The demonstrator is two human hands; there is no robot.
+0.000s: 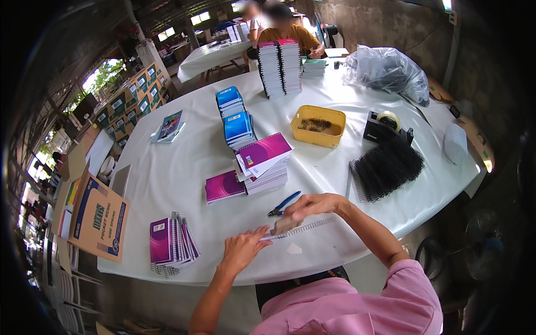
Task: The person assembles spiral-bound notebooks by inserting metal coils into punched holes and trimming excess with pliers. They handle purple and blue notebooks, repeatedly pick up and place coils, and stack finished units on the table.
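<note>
My left hand (243, 248) is closed on a thin pad (269, 237) that shows almost edge-on near the table's front edge. At the pad's far end my right hand (304, 211) has curled fingers gripping a long spiral binding coil (314, 226). The coil stretches to the right past the hand, and part of it lies along the pad's edge. Just beyond my right hand rest blue-handled cutting pliers (285, 204). A small white paper scrap (294, 248) lies by the coil. To the left stand bound purple notebooks (167, 240) with their coils attached.
Stacks of purple pads (265, 153) and blue pads (239, 124) fill the middle. Beyond them are a yellow bin (318, 125), a tape dispenser (385, 128) and a heap of black coils (388, 170). A cardboard box (99, 218) stands left; a person (304, 38) sits across the table.
</note>
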